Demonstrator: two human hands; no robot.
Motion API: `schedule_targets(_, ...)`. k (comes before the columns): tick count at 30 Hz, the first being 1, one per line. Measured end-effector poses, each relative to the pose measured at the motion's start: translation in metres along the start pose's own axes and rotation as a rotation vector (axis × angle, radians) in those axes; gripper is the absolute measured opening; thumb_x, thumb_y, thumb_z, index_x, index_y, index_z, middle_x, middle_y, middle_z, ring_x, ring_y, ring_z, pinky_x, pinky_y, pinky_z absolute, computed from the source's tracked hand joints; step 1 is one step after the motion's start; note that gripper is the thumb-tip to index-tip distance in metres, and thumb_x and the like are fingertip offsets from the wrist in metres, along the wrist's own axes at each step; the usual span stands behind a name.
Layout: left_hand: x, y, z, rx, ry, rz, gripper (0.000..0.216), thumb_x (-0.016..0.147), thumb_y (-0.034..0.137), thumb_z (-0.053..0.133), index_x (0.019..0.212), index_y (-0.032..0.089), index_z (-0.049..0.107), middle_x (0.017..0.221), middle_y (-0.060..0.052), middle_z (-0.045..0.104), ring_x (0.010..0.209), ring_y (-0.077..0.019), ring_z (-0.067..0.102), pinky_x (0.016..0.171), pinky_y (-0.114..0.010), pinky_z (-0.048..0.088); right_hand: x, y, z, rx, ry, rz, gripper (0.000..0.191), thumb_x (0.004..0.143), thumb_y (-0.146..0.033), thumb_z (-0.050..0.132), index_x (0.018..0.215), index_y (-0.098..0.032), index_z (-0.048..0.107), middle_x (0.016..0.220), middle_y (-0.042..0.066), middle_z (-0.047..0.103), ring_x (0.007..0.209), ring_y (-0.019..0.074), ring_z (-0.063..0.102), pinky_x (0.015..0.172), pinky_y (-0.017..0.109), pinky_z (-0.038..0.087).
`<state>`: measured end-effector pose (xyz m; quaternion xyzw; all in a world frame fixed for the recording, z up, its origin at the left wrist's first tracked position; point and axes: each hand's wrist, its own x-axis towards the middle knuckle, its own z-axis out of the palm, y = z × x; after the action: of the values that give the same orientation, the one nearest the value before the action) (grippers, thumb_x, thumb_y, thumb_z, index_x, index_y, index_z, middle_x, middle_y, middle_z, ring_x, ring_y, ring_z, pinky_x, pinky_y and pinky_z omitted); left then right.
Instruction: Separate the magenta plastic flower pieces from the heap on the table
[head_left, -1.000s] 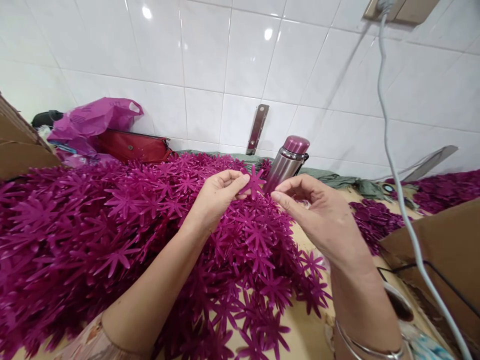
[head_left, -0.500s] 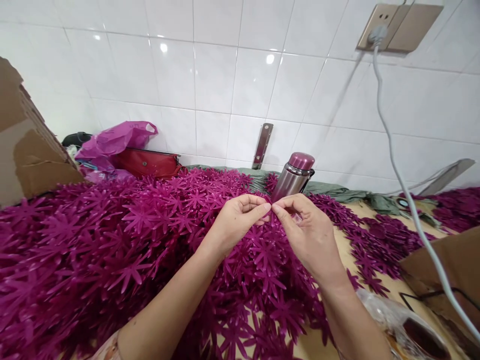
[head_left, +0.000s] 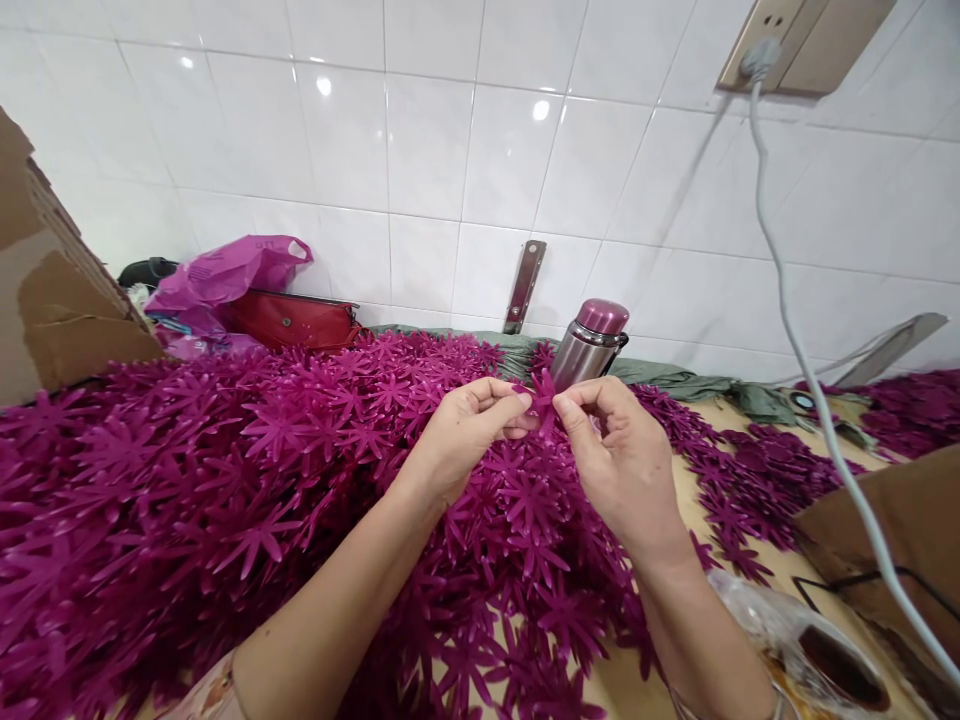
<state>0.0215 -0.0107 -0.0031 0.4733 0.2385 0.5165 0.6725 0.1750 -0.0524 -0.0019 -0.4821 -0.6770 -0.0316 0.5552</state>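
Between my two hands is a small magenta flower-shaped piece with narrow petals. The thumb and fingers of my left hand pinch its left side. My right hand pinches its right side between thumb and forefinger. Both hands hover over a large heap of similar magenta flower pieces, which spreads across the table to the left and below. A steel thermos with a pinkish lid stands just behind my hands.
A tiled wall rises behind the table. To the left are a cardboard box, a purple plastic bag and a red purse. At right hang a white cable and, lower, another cardboard box beside a plastic-wrapped item.
My hands have moved slightly apart, and the flower piece's petals now show spread between the fingertips. The view has shifted a little.
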Motion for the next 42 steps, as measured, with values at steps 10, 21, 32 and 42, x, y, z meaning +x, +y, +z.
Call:
schedule_targets(10, 0.01, 0.007, -0.018, -0.108, 0.18, 0.091, 0.036, 0.064, 0.026, 0.088, 0.077, 0.016, 0.057, 0.065, 0.008, 0.06, 0.062, -0.0061, 0.058, 0.077, -0.026, 0.057, 0.009, 0.011, -0.023, 0.309, -0.348, 0.274, 0.014, 0.09, -0.034, 0.069, 0.087, -0.021, 0.063, 0.082, 0.0, 0.065, 0.075, 0.0151, 0.058, 0.071, 0.028, 0.044)
schedule_targets(21, 0.001, -0.002, -0.002, 0.046, -0.05, 0.009, 0.022, 0.076, 0.026, 0.079, 0.081, 0.015, 0.061, 0.073, 0.003, 0.066, 0.066, -0.0068, 0.06, 0.07, -0.021, 0.046, 0.004, 0.01, 0.002, 0.29, -0.019, 0.25, 0.039, 0.082, -0.037, 0.079, 0.115, -0.026, 0.062, 0.114, 0.006, 0.07, 0.102, 0.0208, 0.065, 0.094, 0.039, 0.052)
schedule_targets(32, 0.003, -0.003, -0.004, 0.248, -0.028, 0.137, 0.022, 0.078, 0.023, 0.078, 0.095, 0.014, 0.069, 0.086, -0.001, 0.069, 0.077, -0.0105, 0.062, 0.076, -0.024, 0.048, 0.005, 0.023, 0.005, 0.664, -0.181, 0.453, 0.026, 0.076, -0.035, 0.082, 0.096, -0.022, 0.071, 0.088, 0.0, 0.07, 0.083, 0.0154, 0.062, 0.081, 0.029, 0.052)
schedule_targets(42, 0.002, -0.006, -0.003, 0.231, -0.088, 0.08, 0.037, 0.079, 0.025, 0.08, 0.112, 0.015, 0.068, 0.096, -0.004, 0.072, 0.08, -0.0109, 0.065, 0.076, -0.025, 0.05, 0.003, 0.021, 0.003, 0.526, -0.2, 0.444, 0.031, 0.086, -0.05, 0.073, 0.08, -0.021, 0.065, 0.071, -0.003, 0.059, 0.062, 0.0118, 0.047, 0.06, 0.024, 0.041)
